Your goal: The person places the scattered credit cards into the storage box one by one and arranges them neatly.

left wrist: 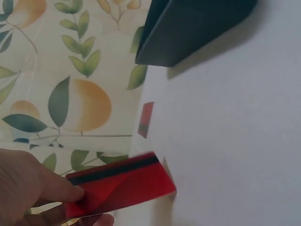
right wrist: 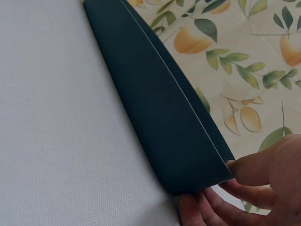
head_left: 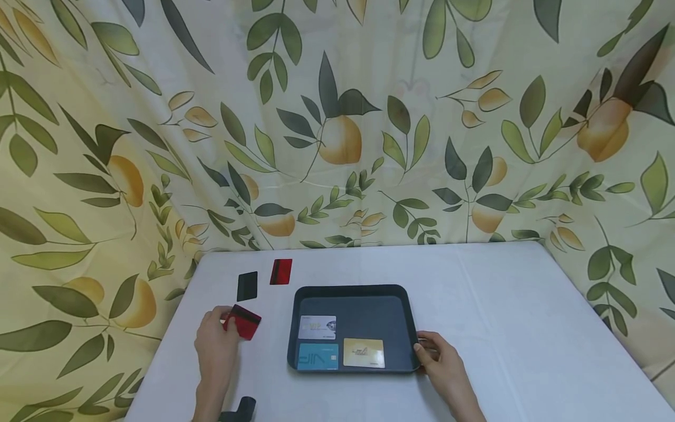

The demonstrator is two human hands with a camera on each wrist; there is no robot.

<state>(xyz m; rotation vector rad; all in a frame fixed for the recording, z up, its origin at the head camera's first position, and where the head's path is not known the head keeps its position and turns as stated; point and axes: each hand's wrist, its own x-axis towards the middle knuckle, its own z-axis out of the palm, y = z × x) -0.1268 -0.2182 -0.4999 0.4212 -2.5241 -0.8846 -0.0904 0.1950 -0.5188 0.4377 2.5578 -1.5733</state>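
Observation:
My left hand pinches a red card with a dark stripe, left of the tray; in the left wrist view the thumb lies on the end of that card. The dark tray holds a white VIP card, a blue card and a gold card. With thumb and curled fingers, my right hand grips the tray's near right corner; the right wrist view shows the thumb on the rim and fingers under the tray.
Beyond my left hand, a black card and another red card lie on the white table. A dark object is at the front edge, by the left forearm. A fruit-patterned curtain hangs behind and at the sides.

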